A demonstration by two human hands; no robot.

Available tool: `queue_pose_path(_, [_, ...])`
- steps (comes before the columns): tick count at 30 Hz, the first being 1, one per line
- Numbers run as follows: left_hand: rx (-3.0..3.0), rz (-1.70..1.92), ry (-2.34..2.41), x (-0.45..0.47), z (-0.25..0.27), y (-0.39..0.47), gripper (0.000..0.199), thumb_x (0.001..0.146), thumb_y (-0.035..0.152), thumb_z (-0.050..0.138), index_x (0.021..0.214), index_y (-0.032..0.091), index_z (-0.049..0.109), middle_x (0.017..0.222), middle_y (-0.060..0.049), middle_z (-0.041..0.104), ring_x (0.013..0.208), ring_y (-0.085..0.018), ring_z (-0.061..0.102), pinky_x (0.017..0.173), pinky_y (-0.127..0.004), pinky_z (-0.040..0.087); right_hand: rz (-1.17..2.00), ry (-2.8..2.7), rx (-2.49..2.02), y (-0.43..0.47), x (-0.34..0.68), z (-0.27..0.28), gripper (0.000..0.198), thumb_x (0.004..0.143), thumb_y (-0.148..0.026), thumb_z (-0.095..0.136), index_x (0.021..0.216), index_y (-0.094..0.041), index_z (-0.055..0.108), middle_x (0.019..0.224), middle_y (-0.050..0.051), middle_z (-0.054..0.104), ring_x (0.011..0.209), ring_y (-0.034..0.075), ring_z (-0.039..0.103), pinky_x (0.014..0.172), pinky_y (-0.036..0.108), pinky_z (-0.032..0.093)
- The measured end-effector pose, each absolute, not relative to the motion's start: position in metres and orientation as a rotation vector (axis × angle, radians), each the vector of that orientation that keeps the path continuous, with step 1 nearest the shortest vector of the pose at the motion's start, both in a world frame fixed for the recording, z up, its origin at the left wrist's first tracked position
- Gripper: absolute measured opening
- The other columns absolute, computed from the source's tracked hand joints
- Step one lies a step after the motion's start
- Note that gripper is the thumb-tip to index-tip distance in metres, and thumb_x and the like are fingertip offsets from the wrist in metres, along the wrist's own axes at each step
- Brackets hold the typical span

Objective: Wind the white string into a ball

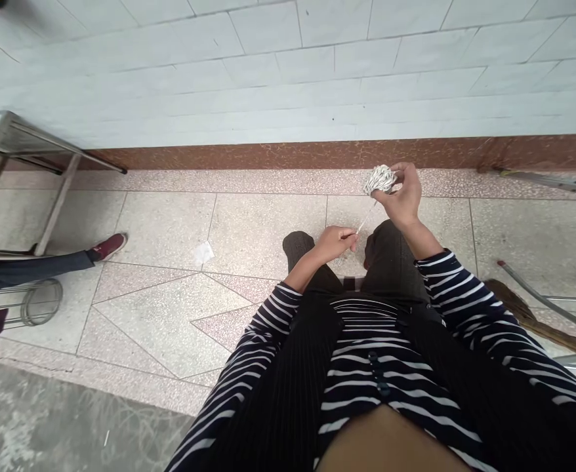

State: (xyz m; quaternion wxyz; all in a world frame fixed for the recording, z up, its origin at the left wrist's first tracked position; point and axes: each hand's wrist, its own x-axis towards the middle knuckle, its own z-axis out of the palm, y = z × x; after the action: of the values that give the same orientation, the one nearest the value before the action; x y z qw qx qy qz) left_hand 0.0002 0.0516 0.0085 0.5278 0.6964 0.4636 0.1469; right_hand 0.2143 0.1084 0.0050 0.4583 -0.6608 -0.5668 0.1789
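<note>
My right hand [403,195] is closed around one side of a ball of white-and-dark yarn [379,179], held out over the floor ahead of my knees. A single strand [367,217] runs from the ball down to my left hand [337,242]. The fingers of my left hand are closed, pinching that strand in front of my lap. Below it, between my legs, a small bit of similar yarn [338,261] shows, partly hidden by the hand and trousers.
A white tiled wall [298,78] stands ahead. At left are a metal-framed table [66,190], another person's leg and red shoe [109,246], and a wire-framed stool [42,301]. White paper [203,253] lies on the floor. Metal legs [538,295] and a brush [509,305] are at right.
</note>
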Motion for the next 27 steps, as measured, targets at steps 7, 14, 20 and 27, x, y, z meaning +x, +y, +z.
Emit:
queue_pose_path(7, [1.828, 0.435, 1.134, -0.022, 0.027, 0.078, 0.036, 0.1, 0.03, 0.055, 0.069, 0.019, 0.07, 0.08, -0.001, 0.076, 0.081, -0.017, 0.067, 0.088, -0.03, 0.05, 0.646, -1.693, -1.769, 0.097, 0.226, 0.007, 0.048, 0.059, -0.019, 0.076, 0.104, -0.025, 0.059, 0.101, 0.007, 0.062, 0.091, 0.03, 0.063, 0.086, 0.049, 0.057])
queue_pose_path(14, [2.127, 0.42, 1.108, -0.023, 0.016, 0.106, 0.034, 0.105, 0.028, 0.053, 0.076, 0.021, 0.07, 0.081, -0.001, 0.076, 0.085, -0.018, 0.067, 0.129, -0.046, 0.031, 1.925, -1.007, -1.341, 0.055, 0.221, 0.005, 0.053, 0.054, -0.018, 0.083, 0.104, -0.025, 0.065, 0.077, -0.004, 0.066, 0.06, 0.014, 0.06, 0.053, 0.025, 0.054])
queue_pose_path(20, [2.052, 0.496, 1.121, -0.01, -0.008, 0.108, 0.032, 0.107, 0.032, 0.053, 0.09, 0.019, 0.077, 0.093, -0.007, 0.079, 0.094, -0.024, 0.069, 0.1, -0.036, 0.049, 1.907, -0.846, -1.023, 0.044, 0.219, 0.046, 0.081, 0.059, -0.014, 0.085, 0.136, -0.033, 0.068, 0.11, 0.0, 0.074, 0.071, 0.015, 0.068, 0.054, 0.026, 0.062])
queue_pose_path(27, [1.832, 0.563, 1.159, -0.008, -0.035, 0.123, 0.033, 0.104, 0.033, 0.053, 0.09, 0.017, 0.078, 0.095, -0.005, 0.079, 0.093, -0.022, 0.07, 0.089, -0.03, 0.048, 1.691, -0.965, -1.048, 0.056, 0.228, 0.106, 0.072, 0.056, -0.012, 0.087, 0.123, -0.031, 0.072, 0.123, 0.004, 0.069, 0.091, 0.024, 0.07, 0.061, 0.034, 0.066])
